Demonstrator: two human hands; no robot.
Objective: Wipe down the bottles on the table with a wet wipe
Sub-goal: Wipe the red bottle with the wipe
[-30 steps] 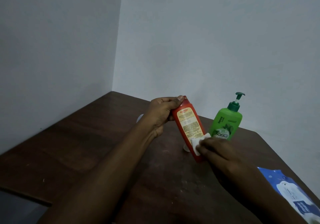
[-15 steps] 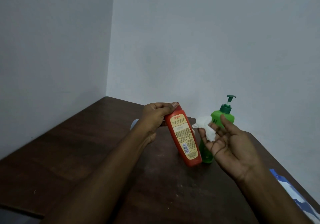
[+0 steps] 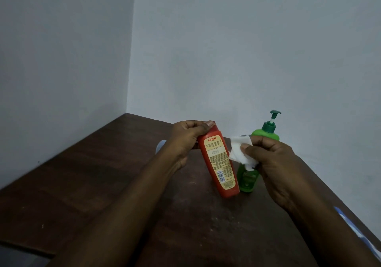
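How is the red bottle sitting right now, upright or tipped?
Tipped. The left hand grips the red bottle near its cap, and the top leans left while the base sits low beside the green bottle.

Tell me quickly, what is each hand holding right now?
Left hand: grips the red bottle near its top.
Right hand: holds the white wipe, with its fingers curled round it.
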